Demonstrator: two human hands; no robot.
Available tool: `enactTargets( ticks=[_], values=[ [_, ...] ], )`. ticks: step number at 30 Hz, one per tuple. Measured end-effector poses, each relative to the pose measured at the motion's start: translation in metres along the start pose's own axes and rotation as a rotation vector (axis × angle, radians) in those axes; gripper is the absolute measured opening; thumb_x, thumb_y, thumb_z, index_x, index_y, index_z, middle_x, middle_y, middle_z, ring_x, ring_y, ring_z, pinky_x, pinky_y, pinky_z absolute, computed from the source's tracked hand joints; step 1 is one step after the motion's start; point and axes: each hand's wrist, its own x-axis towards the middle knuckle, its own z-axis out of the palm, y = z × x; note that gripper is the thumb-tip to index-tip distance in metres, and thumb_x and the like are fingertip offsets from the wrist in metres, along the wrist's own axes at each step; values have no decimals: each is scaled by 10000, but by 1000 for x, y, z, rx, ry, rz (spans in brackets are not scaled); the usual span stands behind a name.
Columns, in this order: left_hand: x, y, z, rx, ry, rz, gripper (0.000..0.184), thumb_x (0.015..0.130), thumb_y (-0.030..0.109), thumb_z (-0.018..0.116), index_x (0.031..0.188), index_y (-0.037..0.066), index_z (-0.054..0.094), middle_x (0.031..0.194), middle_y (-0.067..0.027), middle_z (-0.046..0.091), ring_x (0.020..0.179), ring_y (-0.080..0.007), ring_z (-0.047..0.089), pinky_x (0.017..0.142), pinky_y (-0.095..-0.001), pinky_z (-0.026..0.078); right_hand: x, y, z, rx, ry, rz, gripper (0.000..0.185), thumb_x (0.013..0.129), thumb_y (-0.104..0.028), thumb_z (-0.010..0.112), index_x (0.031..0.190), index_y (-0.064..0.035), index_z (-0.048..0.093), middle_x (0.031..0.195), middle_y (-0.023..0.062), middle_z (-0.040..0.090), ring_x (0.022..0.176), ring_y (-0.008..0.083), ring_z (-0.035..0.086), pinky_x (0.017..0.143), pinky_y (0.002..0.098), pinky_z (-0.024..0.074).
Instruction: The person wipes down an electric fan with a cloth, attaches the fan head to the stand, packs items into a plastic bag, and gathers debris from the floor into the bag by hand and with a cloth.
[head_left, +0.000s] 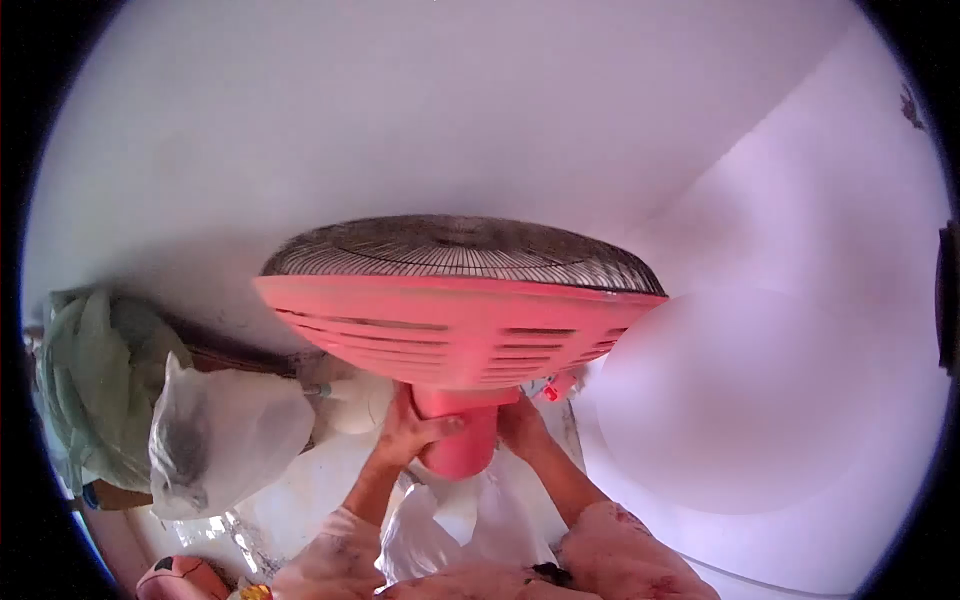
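A red electric fan head (470, 330) with a dark wire grille (460, 245) is held up in front of me, grille side facing up and away. Its round red motor housing (460, 450) points down toward my body. My left hand (408, 430) wraps the housing from the left, thumb lying across it. On the opposite side my right hand (520, 425) grips near the neck, its fingers partly hidden behind the housing. Below my hands a white plastic bag (415, 535) shows.
To the left, a green plastic bag (110, 370) stands beside a full white plastic bag (230, 430). A reddish object (182, 580) lies at the lower left. Beyond the fan rises a pale wall (450, 120). A small red item (552, 390) shows under the fan's right side.
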Motion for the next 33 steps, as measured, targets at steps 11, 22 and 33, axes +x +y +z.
enactTargets(
  ticks=[11,22,33],
  values=[
    [126,-81,118,84,-201,52,1126,582,231,872,1428,-3,166,1411,-159,332,1334,-270,316,1110,-396,286,0,-29,-133,369,355,-2,636,941,-550,456,1406,-124,376,1389,45,458,1264,239,446,1059,416,386],
    [165,-175,161,120,-151,-107,1171,572,279,884,1441,-4,152,1397,-180,373,1316,-285,367,1090,-391,330,8,12,-240,457,508,80,513,927,-443,551,1298,-91,507,1233,58,582,1145,239,536,1002,412,435],
    [212,-304,114,223,-16,-292,1191,535,306,892,1440,28,171,1388,-188,403,1266,-311,432,1040,-408,383,72,138,-341,458,452,341,521,922,-445,541,1304,-93,507,1305,60,553,1200,241,514,1020,422,414]
  ],
)
